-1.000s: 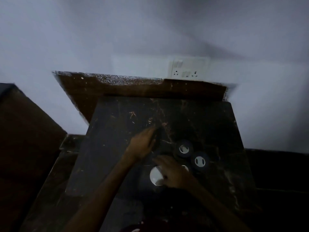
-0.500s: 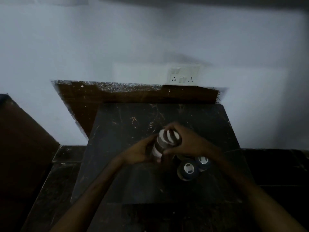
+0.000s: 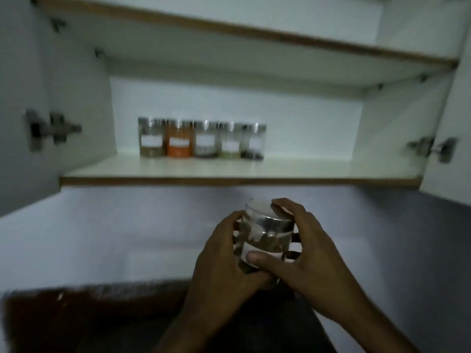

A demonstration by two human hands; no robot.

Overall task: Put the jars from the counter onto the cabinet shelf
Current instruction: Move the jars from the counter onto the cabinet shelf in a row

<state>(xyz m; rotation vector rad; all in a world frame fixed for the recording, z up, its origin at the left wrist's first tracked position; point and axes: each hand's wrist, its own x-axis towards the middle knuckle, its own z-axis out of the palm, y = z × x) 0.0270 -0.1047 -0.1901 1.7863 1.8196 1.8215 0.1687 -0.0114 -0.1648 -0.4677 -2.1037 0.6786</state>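
A clear glass jar (image 3: 265, 234) with a silver lid and a white label is held upright between both hands, below the cabinet's lower shelf (image 3: 229, 171). My left hand (image 3: 224, 261) wraps its left side. My right hand (image 3: 308, 250) grips its right side, thumb across the label. Several labelled jars (image 3: 202, 141) stand in a row at the back of the shelf; one holds orange powder. The shelf's right half is bare.
Both cabinet doors hang open, with hinges on the left (image 3: 48, 129) and right (image 3: 433, 149). An upper shelf (image 3: 254, 34) runs above. The dark counter (image 3: 89, 319) lies at the bottom, against a pale wall.
Both hands lifted one jar off the counter and raised it toward the cabinet. The view tilted up from the counter to the open shelves.
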